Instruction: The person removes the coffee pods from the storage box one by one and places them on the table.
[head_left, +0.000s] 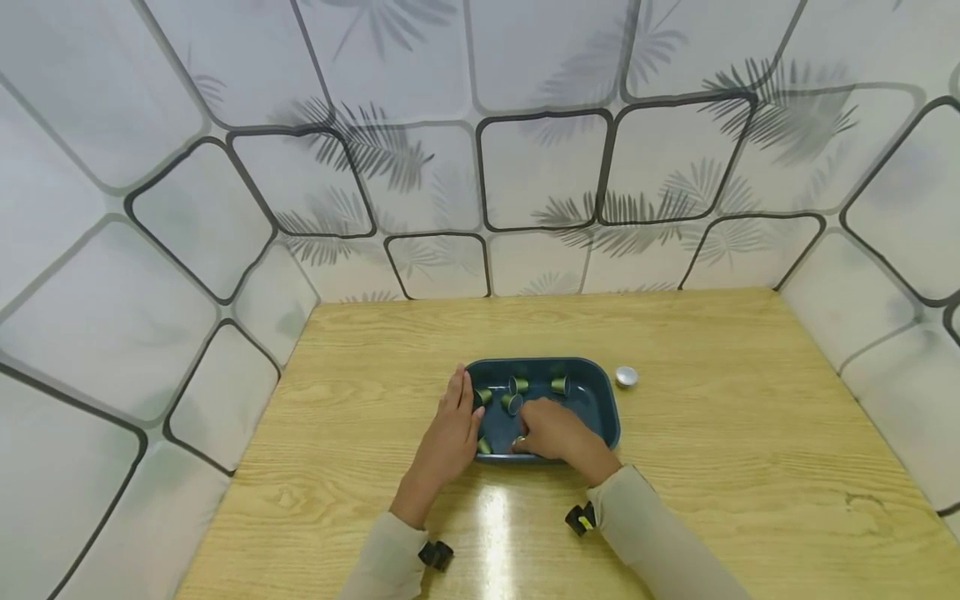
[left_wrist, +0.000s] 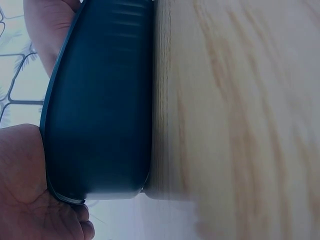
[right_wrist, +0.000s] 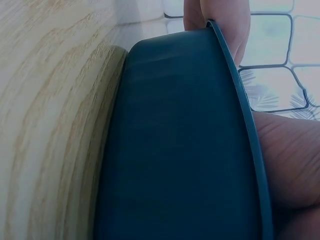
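A dark blue rectangular tray [head_left: 609, 408] lies on the wooden table with several green coffee capsules inside, among them one capsule [head_left: 512, 404] near the middle and another capsule [head_left: 560, 385] by the back wall. My left hand [head_left: 447, 429] holds the tray's left end, its fingers along the rim and its thumb on the inner side. Reaching over the front wall, my right hand [head_left: 553, 429] pinches a coffee capsule [head_left: 519, 440] low in the tray, mostly covered by the fingers. Both wrist views show the tray's front wall [left_wrist: 102, 105], which hides the capsules.
One silver-topped capsule [head_left: 626, 377] stands on the table [head_left: 712, 433] just right of the tray. A patterned cloth backdrop [head_left: 543, 171] rises behind the table and along both sides.
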